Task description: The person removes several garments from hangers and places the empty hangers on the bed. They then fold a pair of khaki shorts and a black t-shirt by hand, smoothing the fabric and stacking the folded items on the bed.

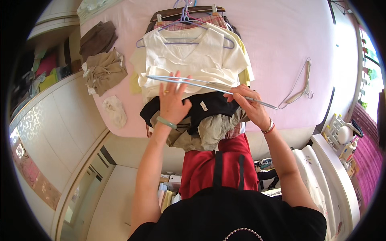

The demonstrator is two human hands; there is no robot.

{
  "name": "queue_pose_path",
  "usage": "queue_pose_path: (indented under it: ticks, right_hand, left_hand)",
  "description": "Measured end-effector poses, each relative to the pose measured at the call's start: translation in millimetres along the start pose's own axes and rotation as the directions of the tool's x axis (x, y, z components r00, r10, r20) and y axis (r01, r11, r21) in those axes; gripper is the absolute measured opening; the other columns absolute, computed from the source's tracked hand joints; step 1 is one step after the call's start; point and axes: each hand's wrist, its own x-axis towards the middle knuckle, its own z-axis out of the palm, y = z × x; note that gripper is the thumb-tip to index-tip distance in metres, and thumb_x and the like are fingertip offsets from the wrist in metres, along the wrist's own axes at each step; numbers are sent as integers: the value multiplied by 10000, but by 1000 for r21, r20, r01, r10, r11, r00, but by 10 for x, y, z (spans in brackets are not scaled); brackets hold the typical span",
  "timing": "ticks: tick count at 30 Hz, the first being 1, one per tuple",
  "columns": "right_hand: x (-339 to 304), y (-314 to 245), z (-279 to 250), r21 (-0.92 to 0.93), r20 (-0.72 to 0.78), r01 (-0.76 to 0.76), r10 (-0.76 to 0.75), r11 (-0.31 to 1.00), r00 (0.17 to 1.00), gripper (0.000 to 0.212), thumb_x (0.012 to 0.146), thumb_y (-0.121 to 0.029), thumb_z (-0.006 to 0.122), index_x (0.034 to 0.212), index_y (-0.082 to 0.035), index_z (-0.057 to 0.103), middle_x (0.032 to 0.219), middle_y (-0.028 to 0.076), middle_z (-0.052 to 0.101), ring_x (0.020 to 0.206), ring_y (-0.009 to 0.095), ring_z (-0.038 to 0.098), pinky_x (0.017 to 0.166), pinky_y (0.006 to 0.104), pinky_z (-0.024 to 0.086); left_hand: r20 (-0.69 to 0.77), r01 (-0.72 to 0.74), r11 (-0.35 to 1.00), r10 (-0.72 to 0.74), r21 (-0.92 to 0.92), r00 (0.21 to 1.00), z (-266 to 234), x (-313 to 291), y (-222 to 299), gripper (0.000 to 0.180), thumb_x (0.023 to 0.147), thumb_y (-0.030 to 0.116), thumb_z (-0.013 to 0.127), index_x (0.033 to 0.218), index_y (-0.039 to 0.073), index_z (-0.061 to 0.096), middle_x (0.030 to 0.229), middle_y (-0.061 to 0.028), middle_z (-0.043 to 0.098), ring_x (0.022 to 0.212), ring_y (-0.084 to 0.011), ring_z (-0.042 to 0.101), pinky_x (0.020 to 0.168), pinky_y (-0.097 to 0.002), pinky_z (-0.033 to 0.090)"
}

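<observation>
My right hand (252, 107) is closed round one end of a light blue clothes hanger (201, 84), which lies crosswise above the clothes. My left hand (173, 102) has its fingers spread at the other end of the hanger, their tips by its bar; whether they touch it I cannot tell. Beneath is a white V-neck sleeveless top (183, 50) on a purple hanger (185, 18), laid over other hung garments. A black garment (209, 105) with a small white label lies below both hands, and a crumpled grey-beige garment (211, 130) hangs at the bed's near edge.
On the pink bed sheet (281, 32) lie a dark brown folded garment (98, 38), a tan bundle (105, 72) and a small cream cloth (115, 111) at the left. Another hanger (304, 86) lies at the right. A white shelf (333, 176) stands at the right.
</observation>
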Motion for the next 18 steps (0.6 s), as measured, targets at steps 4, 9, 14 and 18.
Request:
queue_pose_path:
  ticks: [4,9,14,18]
  right_hand:
    - [-68,-59,-54,234,-7,-88,92,968,996,280,1011,-212,503,1044,1,682,897,49,661,880,153,570,864,308,453]
    - [-194,-26,-249,500,-207,2,117,866,971,385,1043,-306,429,1088,23,623,869,53,612,848,160,578,857,318,460]
    - [-354,195,-812,780,-496,241,335,578,801,396,1041,-346,425,1193,-4,555,757,26,550,639,131,487,671,300,449]
    - [-646,820,-1501,775,-611,360,473,519,635,362,1029,-348,462,1164,-35,583,686,-13,510,569,83,379,579,254,376]
  left_hand:
    - [170,-26,955,79,-295,982,56,200,288,811,807,384,688,1502,256,292,1333,-106,520,1151,-250,555,992,-432,373]
    - [537,-24,979,131,-202,833,443,124,491,612,869,363,647,1426,267,411,942,-92,679,860,-278,637,815,-409,409]
    - [367,-151,974,205,-170,908,720,-306,584,340,905,293,602,1242,248,583,790,-69,614,760,-292,617,730,-417,423]
    - [437,-114,972,195,-204,878,801,-489,615,353,900,292,606,1248,239,575,800,-80,614,741,-307,618,660,-441,472]
